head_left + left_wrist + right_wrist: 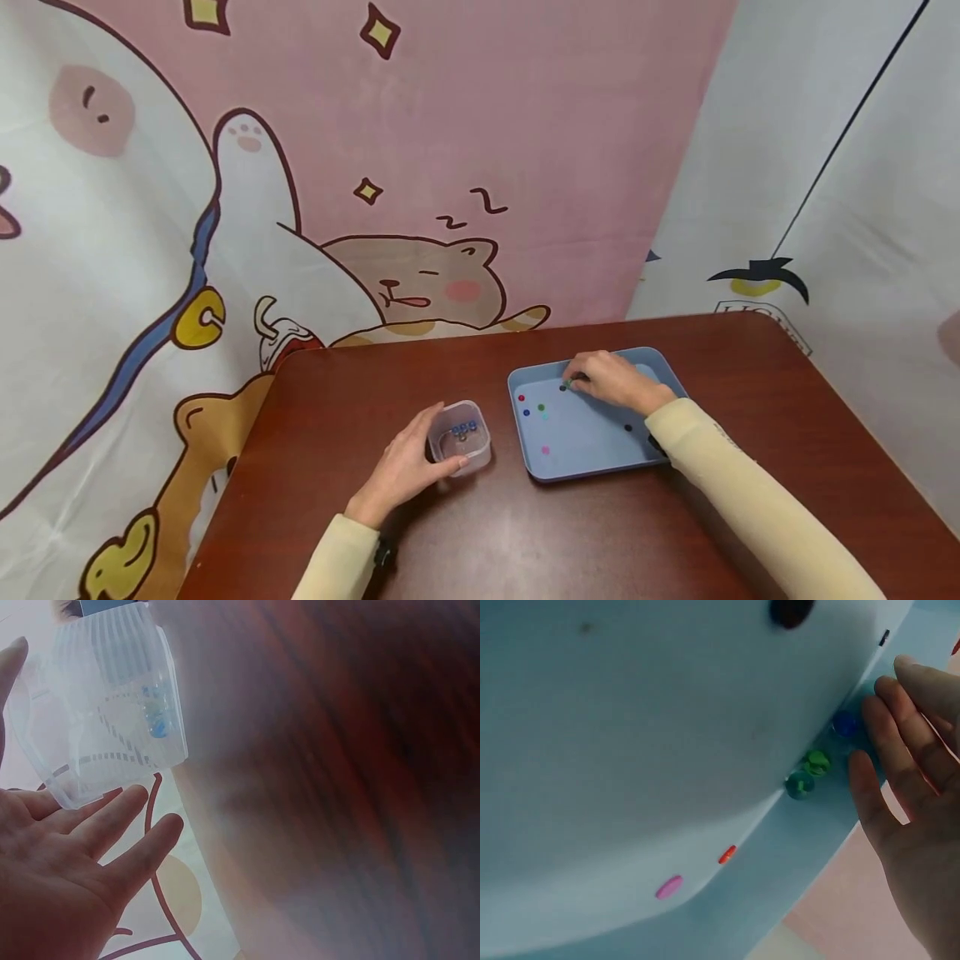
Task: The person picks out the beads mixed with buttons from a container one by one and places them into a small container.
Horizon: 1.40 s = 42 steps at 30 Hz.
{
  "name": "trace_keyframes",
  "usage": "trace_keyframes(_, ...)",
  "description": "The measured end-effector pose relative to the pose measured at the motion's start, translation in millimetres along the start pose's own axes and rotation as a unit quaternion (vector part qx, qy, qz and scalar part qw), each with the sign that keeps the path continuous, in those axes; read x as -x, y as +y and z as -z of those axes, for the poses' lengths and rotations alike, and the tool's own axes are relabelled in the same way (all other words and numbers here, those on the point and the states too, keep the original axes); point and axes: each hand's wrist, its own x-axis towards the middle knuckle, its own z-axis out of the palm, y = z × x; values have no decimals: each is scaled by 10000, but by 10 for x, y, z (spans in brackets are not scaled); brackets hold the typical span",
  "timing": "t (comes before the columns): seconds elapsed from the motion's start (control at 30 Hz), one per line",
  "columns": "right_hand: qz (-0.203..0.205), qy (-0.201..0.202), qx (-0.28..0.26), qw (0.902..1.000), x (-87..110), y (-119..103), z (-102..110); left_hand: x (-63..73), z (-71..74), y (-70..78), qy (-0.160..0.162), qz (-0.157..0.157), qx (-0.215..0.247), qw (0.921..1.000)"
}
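My left hand (405,458) holds a clear plastic container (480,454), with the thumb on the near side and the fingers round its left side. Several blue marbles (463,427) lie inside it; in the left wrist view the container (112,712) stands above the spread lower fingers. Over the far part of a light blue tray (592,450) is my right hand (611,379), its fingertips bent down beside small green and dark pieces. The right wrist view shows a blue marble (845,723) and green marbles (810,772) along the tray wall, near the fingers.
Small red (521,398), blue (527,412), green (541,407) and pink pieces (546,450) lie in the tray's left part. A black piece (627,427) lies farther right. The brown table (480,542) meets a printed cloth (562,167) at its far edge.
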Motion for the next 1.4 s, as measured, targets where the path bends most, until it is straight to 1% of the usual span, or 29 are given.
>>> trace_keyframes(0.1,30,29,60,10000,0,-27,68,-7,6,6,41,-16,-28,10000)
trace_keyframes(0.27,131,19,92,9999,24,-92,201,-9,12,6,-4,-7,-117,9999)
trace_keyframes(0.47,169,96,21,9998,44,-180,368,0,27,12,-22,20,-127,9999)
trace_keyframes(0.63,177,275,-51,9995,49,-275,487,-7,26,15,-34,30,-89,10000)
trace_keyframes(0.83,399,595,-191,9972,67,-442,555,-16,26,18,-63,7,-17,10000)
trace_keyframes(1.0,540,893,-427,9936,60,-675,546,-12,38,20,-68,-3,-60,10000)
trace_keyframes(1.1,579,1121,-547,9905,54,-843,504,-21,43,25,-84,-49,-88,9999)
trace_keyframes(1.27,714,1403,-687,9851,23,-1107,354,-25,37,28,-90,-38,-52,9999)
trace_keyframes(1.4,914,1466,-760,9820,-17,-1274,209,-6,20,17,-84,12,20,10000)
